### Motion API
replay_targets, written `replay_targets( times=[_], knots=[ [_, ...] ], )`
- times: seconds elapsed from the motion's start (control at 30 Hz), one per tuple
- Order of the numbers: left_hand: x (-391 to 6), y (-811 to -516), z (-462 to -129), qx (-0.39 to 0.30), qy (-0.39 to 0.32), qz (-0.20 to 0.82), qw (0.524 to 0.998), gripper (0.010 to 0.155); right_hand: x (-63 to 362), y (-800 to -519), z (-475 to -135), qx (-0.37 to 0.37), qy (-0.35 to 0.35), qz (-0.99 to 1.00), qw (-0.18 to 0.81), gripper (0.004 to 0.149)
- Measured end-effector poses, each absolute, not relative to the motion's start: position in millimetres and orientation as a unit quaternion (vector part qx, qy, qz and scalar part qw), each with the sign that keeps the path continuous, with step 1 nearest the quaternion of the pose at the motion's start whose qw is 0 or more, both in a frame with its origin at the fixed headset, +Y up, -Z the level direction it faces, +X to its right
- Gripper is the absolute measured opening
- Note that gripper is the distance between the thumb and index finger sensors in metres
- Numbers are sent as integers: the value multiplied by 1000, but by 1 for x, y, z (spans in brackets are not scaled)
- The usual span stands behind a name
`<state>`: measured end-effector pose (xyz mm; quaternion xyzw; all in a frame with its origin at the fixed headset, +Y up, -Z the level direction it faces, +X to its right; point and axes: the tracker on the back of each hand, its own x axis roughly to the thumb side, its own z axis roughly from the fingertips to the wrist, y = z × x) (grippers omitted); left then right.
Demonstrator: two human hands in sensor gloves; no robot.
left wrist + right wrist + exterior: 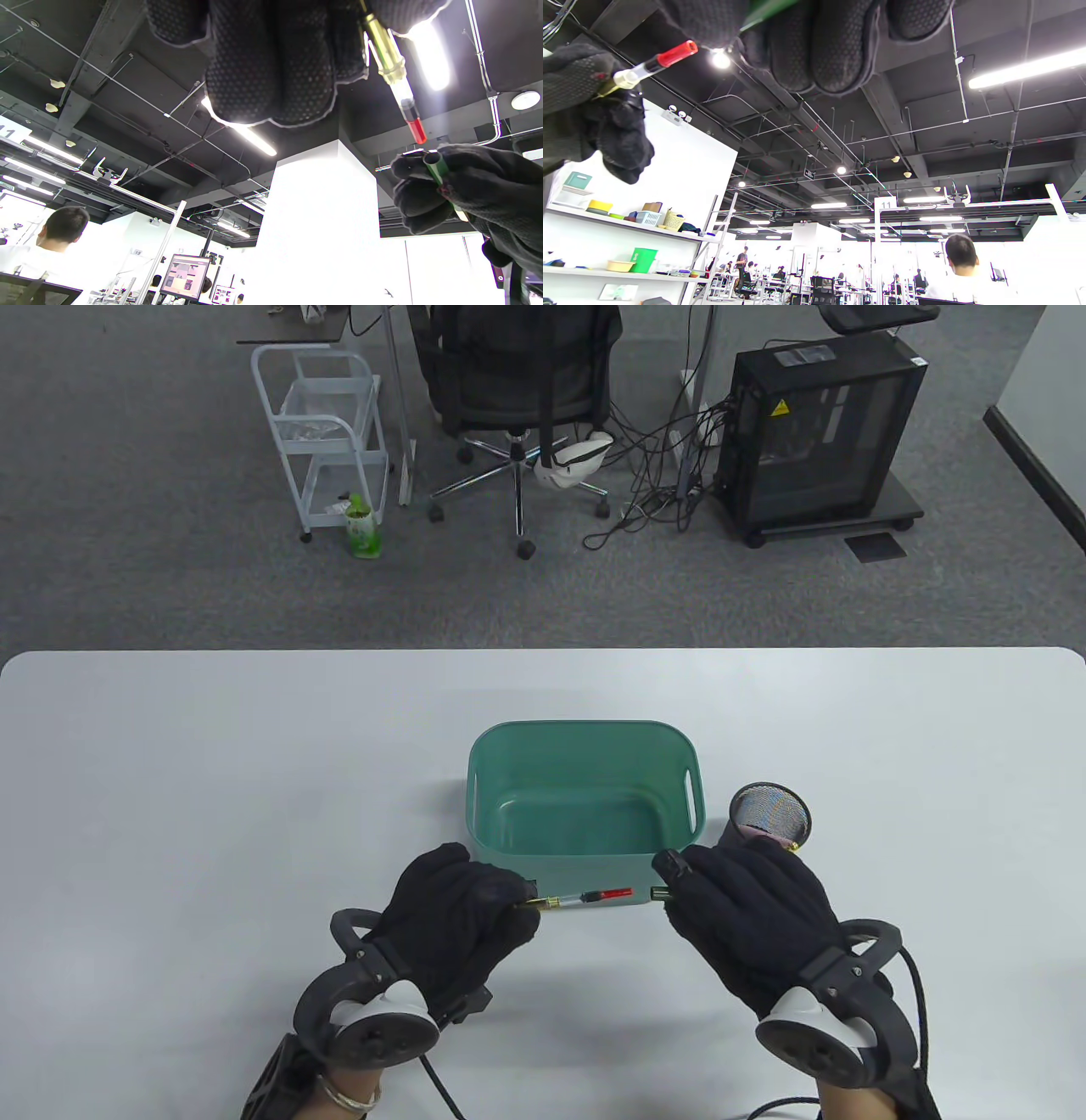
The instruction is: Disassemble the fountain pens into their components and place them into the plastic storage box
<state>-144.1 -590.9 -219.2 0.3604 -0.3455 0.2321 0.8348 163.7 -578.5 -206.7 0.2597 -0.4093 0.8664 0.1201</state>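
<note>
My left hand (475, 912) pinches the gold grip section of a fountain pen (547, 903); its clear converter with a red end (607, 894) sticks out to the right, bare. My right hand (738, 908) grips the green barrel (658, 892), pulled clear of the converter with a small gap between them. The left wrist view shows the gold section (384, 48), the red-tipped converter (413, 120) and the open green barrel (437, 167) in my right hand (466, 190). In the right wrist view the red tip (674, 53) points at the green barrel (763, 10). The teal plastic storage box (585, 734) lies just beyond both hands.
A black mesh pen cup (768, 814) stands right of the box, behind my right hand. Beyond the white table (170, 814) are an office chair (517, 381), a white cart (327, 432) and a computer case (819, 432). People sit in the wrist views' background.
</note>
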Motion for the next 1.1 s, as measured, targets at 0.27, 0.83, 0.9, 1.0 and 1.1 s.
replay_targets(
  times=[0.27, 0.83, 0.9, 1.0, 1.1],
  knots=[
    [-143, -591, -220, 359, -345, 229, 836, 49, 167, -577, -206, 254, -414, 866, 121, 45],
    [-126, -606, -254, 287, -312, 197, 884, 47, 180, -570, -202, 240, -433, 857, 141, 45],
    [-121, -609, -263, 263, -305, 191, 895, 47, 180, -569, -201, 240, -435, 856, 143, 45],
    [-114, -612, -278, 233, -286, 181, 912, 47, 182, -568, -200, 239, -437, 854, 149, 45],
    [-107, -615, -292, 212, -258, 171, 927, 47, 185, -567, -199, 237, -441, 852, 154, 45]
  ],
)
